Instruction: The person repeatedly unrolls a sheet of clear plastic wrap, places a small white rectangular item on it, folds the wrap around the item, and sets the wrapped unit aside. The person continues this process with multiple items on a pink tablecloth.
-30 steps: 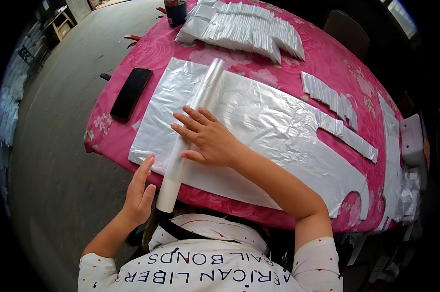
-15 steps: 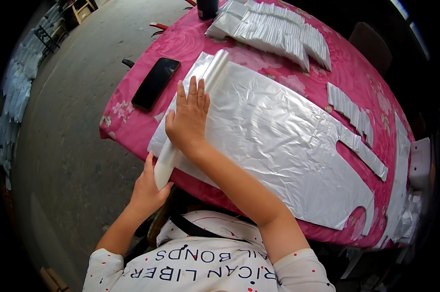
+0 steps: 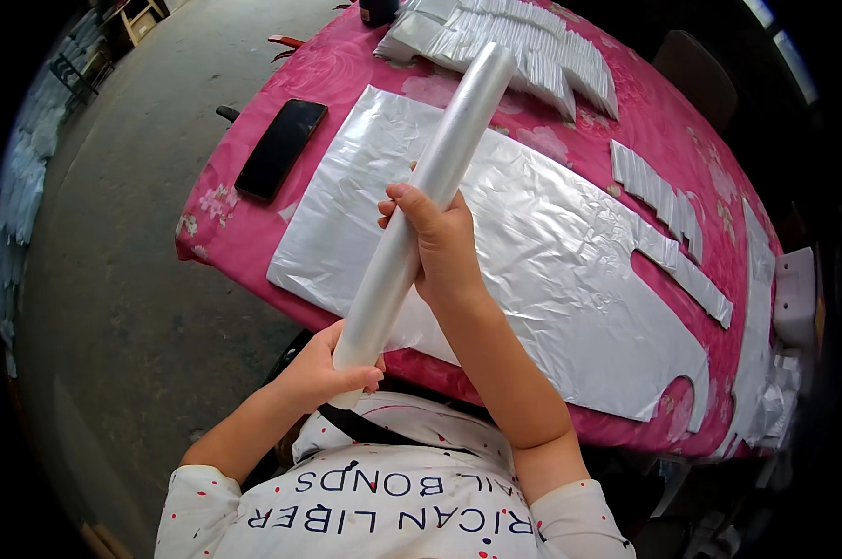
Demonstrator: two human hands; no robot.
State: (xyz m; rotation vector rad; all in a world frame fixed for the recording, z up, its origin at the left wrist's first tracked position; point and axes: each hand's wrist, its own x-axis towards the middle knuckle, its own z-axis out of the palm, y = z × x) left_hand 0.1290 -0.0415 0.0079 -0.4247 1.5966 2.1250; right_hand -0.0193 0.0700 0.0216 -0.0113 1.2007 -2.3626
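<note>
A long, whitish roll of plastic film (image 3: 384, 279) is held up at a slant above the table, its far end toward the back. My left hand (image 3: 326, 365) grips its near end by my lap. My right hand (image 3: 445, 240) is wrapped round its middle. A thin loose flap of film shows beside the near part. Beneath lies a flat, wrinkled layer of silvery-white plastic bags (image 3: 542, 252), with handle cut-outs at the right end; the roll and my right arm hide part of it.
A pink flowered cloth (image 3: 225, 200) covers the table. A black phone (image 3: 281, 149) lies at left. Folded white bundles (image 3: 523, 47) lie at the back, with a smaller folded row (image 3: 654, 191) at right. A white plastic container (image 3: 795, 296) stands at the far right edge.
The roll has come up off the left part of the bags and moved right. My right hand, earlier lying flat on it, now grips round it. My left hand still holds the near end.
</note>
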